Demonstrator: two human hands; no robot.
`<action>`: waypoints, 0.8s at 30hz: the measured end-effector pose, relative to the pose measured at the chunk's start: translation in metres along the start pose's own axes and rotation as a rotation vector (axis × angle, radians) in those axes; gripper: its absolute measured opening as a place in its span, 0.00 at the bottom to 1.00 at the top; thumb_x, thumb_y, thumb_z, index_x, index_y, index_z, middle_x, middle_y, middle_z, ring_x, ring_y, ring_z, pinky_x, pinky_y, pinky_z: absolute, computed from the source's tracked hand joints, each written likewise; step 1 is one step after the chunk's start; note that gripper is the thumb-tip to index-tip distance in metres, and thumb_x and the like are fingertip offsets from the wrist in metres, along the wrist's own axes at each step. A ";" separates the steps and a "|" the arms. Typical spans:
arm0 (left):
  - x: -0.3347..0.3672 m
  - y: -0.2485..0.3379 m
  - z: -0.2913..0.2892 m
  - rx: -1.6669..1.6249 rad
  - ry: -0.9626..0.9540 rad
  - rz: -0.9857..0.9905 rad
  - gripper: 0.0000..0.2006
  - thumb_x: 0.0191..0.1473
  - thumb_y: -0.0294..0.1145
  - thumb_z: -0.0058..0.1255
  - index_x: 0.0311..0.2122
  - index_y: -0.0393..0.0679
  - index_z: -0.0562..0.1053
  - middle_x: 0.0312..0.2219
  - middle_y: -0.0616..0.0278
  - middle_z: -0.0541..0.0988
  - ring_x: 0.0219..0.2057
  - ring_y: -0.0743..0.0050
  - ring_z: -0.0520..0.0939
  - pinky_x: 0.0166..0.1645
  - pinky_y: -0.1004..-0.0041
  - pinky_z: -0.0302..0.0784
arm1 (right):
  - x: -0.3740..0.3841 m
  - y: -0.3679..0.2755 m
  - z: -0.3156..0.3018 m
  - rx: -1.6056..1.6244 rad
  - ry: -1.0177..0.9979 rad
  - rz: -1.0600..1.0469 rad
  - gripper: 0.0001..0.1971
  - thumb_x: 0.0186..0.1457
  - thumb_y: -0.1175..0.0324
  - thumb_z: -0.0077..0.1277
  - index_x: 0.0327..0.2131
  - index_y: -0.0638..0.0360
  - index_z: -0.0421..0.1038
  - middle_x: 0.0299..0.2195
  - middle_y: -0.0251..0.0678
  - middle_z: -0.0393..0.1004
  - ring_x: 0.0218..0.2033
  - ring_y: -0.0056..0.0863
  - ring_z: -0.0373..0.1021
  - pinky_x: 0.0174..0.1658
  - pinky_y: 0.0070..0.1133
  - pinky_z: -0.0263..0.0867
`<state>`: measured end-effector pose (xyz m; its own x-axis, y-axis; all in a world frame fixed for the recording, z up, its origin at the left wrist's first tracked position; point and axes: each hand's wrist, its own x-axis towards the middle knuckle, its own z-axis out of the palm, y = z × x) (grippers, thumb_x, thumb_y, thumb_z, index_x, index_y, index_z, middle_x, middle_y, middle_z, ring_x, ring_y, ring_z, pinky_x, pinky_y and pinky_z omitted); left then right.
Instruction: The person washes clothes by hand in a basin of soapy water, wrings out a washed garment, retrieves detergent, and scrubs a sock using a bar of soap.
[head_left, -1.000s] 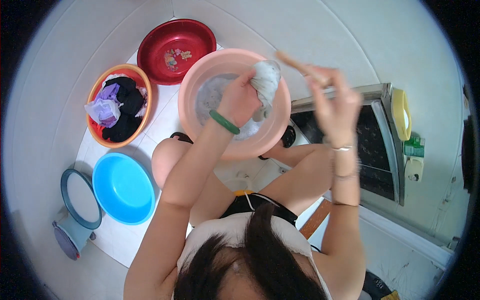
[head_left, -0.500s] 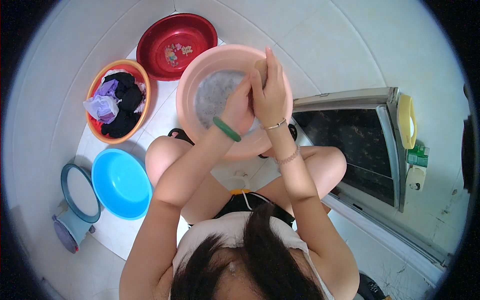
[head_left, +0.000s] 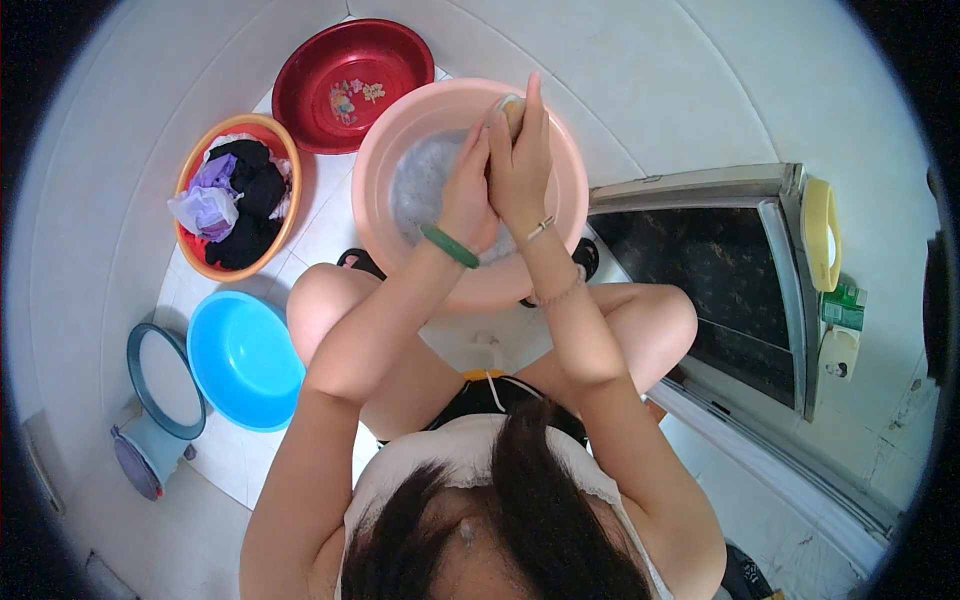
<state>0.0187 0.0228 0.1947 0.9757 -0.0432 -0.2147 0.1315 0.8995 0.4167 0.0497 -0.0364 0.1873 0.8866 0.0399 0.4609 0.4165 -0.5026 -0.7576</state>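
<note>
Over a pink basin [head_left: 370, 200] of cloudy, sudsy water [head_left: 420, 185], my two hands are pressed together. A small tan piece that looks like a bar of soap [head_left: 514, 114] shows between their fingertips; its lower part is hidden. My left hand [head_left: 470, 195], below a green bangle, is closed around it from the left side. My right hand [head_left: 522, 165] holds it from the right, with one finger stretched up along it. Both hands are above the water, near the basin's far right side.
At the far left stand a red basin [head_left: 300, 100] and an orange basin [head_left: 187, 240] heaped with dark and purple clothes [head_left: 255, 190]. A blue basin [head_left: 235, 360] is by my left knee. A dark framed panel [head_left: 700, 270] leans at right, beside a yellow brush-like handle [head_left: 820, 230].
My joined hands have shifted slightly up and left over the basin, and the tan piece has moved with them. The whole view has also shifted a little.
</note>
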 end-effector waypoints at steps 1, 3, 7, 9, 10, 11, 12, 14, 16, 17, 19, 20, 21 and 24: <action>0.000 0.001 -0.002 0.001 0.003 0.001 0.19 0.58 0.35 0.30 0.54 0.43 0.56 0.46 0.62 0.66 0.46 0.75 0.68 0.51 0.75 0.63 | 0.002 -0.002 0.001 0.050 -0.015 0.104 0.31 0.53 0.62 0.40 0.56 0.66 0.43 0.31 0.45 0.66 0.34 0.39 0.65 0.37 0.27 0.61; 0.000 0.003 -0.004 0.070 0.008 -0.020 0.17 0.57 0.35 0.34 0.51 0.42 0.60 0.46 0.62 0.67 0.47 0.74 0.67 0.53 0.74 0.60 | 0.004 -0.001 0.004 0.103 -0.031 0.207 0.31 0.53 0.62 0.40 0.56 0.67 0.42 0.28 0.43 0.66 0.33 0.37 0.65 0.36 0.26 0.61; 0.004 0.005 -0.011 0.094 0.002 -0.043 0.17 0.57 0.35 0.35 0.50 0.43 0.61 0.43 0.64 0.69 0.45 0.76 0.68 0.50 0.75 0.62 | 0.012 0.017 0.015 0.259 0.111 0.337 0.31 0.54 0.61 0.38 0.55 0.72 0.42 0.28 0.40 0.66 0.34 0.34 0.65 0.37 0.25 0.60; 0.006 0.005 -0.018 0.182 0.036 -0.050 0.16 0.56 0.36 0.36 0.49 0.44 0.62 0.42 0.65 0.70 0.43 0.78 0.69 0.46 0.76 0.64 | 0.017 0.032 0.023 0.278 0.130 0.390 0.32 0.54 0.60 0.38 0.55 0.73 0.41 0.31 0.42 0.68 0.36 0.34 0.65 0.40 0.24 0.60; 0.008 0.002 -0.019 0.183 0.033 -0.053 0.16 0.56 0.36 0.36 0.49 0.44 0.62 0.42 0.65 0.70 0.43 0.78 0.69 0.46 0.76 0.64 | 0.019 0.043 0.025 0.272 0.177 0.439 0.32 0.55 0.59 0.37 0.55 0.74 0.42 0.35 0.44 0.67 0.39 0.35 0.65 0.43 0.23 0.58; 0.010 -0.001 -0.019 0.195 0.046 -0.041 0.16 0.56 0.36 0.37 0.49 0.44 0.62 0.41 0.66 0.70 0.42 0.78 0.69 0.45 0.77 0.64 | 0.021 0.053 0.027 0.266 0.226 0.489 0.32 0.55 0.59 0.36 0.55 0.74 0.42 0.40 0.47 0.67 0.42 0.36 0.64 0.46 0.23 0.57; 0.010 -0.001 -0.018 0.208 0.063 -0.023 0.16 0.56 0.36 0.37 0.48 0.44 0.63 0.41 0.66 0.70 0.42 0.78 0.70 0.45 0.77 0.64 | 0.024 0.057 0.030 0.267 0.226 0.488 0.32 0.55 0.59 0.36 0.55 0.74 0.42 0.40 0.47 0.67 0.42 0.36 0.64 0.46 0.23 0.57; 0.010 0.001 -0.015 0.173 0.015 -0.011 0.16 0.56 0.36 0.37 0.48 0.43 0.62 0.42 0.65 0.70 0.43 0.76 0.69 0.46 0.75 0.64 | 0.027 0.066 0.032 0.530 0.344 0.690 0.29 0.55 0.59 0.35 0.53 0.74 0.47 0.46 0.52 0.63 0.46 0.38 0.62 0.48 0.24 0.57; 0.009 0.008 -0.015 0.147 -0.018 0.009 0.16 0.56 0.35 0.36 0.49 0.41 0.62 0.43 0.64 0.69 0.44 0.74 0.69 0.47 0.74 0.63 | 0.022 0.066 0.022 0.853 0.244 0.838 0.27 0.55 0.60 0.35 0.52 0.73 0.50 0.45 0.51 0.63 0.46 0.37 0.63 0.48 0.26 0.59; 0.008 0.011 -0.012 0.047 -0.063 -0.002 0.17 0.57 0.35 0.36 0.49 0.39 0.61 0.44 0.62 0.69 0.46 0.72 0.68 0.50 0.72 0.62 | 0.022 0.065 0.013 1.170 0.139 0.970 0.25 0.55 0.61 0.34 0.51 0.71 0.52 0.45 0.50 0.63 0.46 0.36 0.63 0.47 0.28 0.60; 0.008 0.014 -0.003 -0.054 -0.129 -0.024 0.17 0.57 0.35 0.35 0.49 0.37 0.61 0.45 0.61 0.68 0.47 0.70 0.67 0.52 0.70 0.62 | 0.029 0.073 -0.011 1.094 0.239 0.910 0.22 0.55 0.62 0.35 0.48 0.69 0.56 0.43 0.45 0.65 0.43 0.33 0.64 0.44 0.27 0.62; 0.008 0.016 0.000 -0.092 -0.154 -0.044 0.17 0.57 0.35 0.33 0.50 0.40 0.60 0.46 0.62 0.67 0.48 0.71 0.67 0.53 0.70 0.60 | 0.031 0.075 -0.017 1.016 0.328 0.860 0.20 0.54 0.63 0.37 0.46 0.68 0.59 0.40 0.41 0.67 0.39 0.30 0.65 0.42 0.26 0.63; 0.007 0.018 -0.001 -0.130 -0.165 -0.056 0.16 0.58 0.34 0.32 0.51 0.42 0.59 0.46 0.63 0.66 0.49 0.72 0.66 0.54 0.71 0.59 | 0.031 0.058 -0.018 1.020 0.320 0.864 0.20 0.54 0.63 0.37 0.46 0.68 0.59 0.40 0.41 0.67 0.39 0.30 0.65 0.42 0.26 0.63; 0.007 0.020 0.000 -0.153 -0.192 -0.114 0.17 0.58 0.36 0.31 0.51 0.43 0.59 0.46 0.64 0.67 0.48 0.73 0.67 0.53 0.72 0.60 | 0.030 0.002 -0.020 0.520 0.385 0.276 0.18 0.54 0.63 0.39 0.44 0.66 0.61 0.40 0.41 0.67 0.40 0.31 0.65 0.43 0.28 0.62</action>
<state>0.0282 0.0402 0.2015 0.9734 -0.2162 -0.0753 0.2284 0.9387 0.2580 0.0727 -0.0534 0.2088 0.8794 -0.3863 0.2781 0.3140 0.0318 -0.9489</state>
